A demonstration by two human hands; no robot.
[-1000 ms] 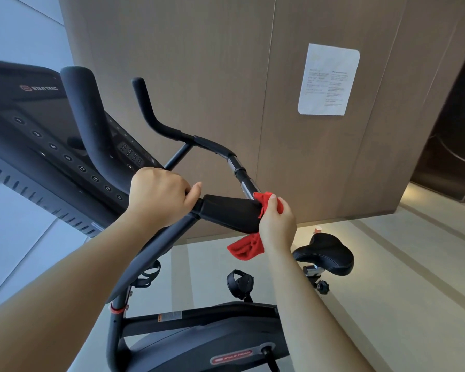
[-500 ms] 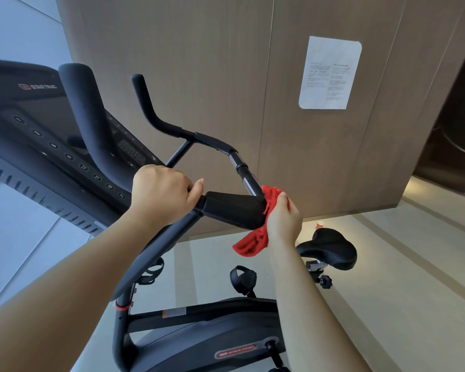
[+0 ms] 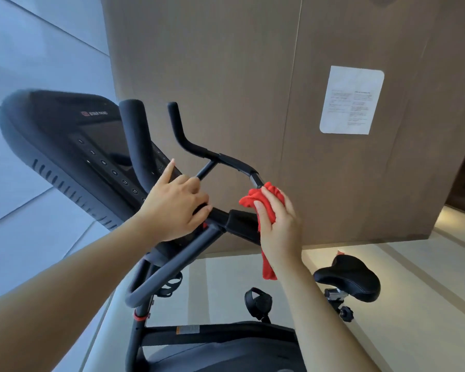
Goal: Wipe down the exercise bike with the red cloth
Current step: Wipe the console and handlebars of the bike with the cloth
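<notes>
Red cloth [image 3: 262,202] is held bunched in the right hand [image 3: 279,226], thumb curled over it, pressed to the handlebar [image 3: 231,162] of the exercise bike [image 3: 172,265], its tail hung below that wrist, the same handlebar just left of it is gripped by the left hand [image 3: 176,208], index finger raised

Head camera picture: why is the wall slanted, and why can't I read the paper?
Head view: the wide-angle lens and tilted camera slant the brown wall; the paper notice has print too small and soft to read; the bike console looks motion-smeared.
</notes>
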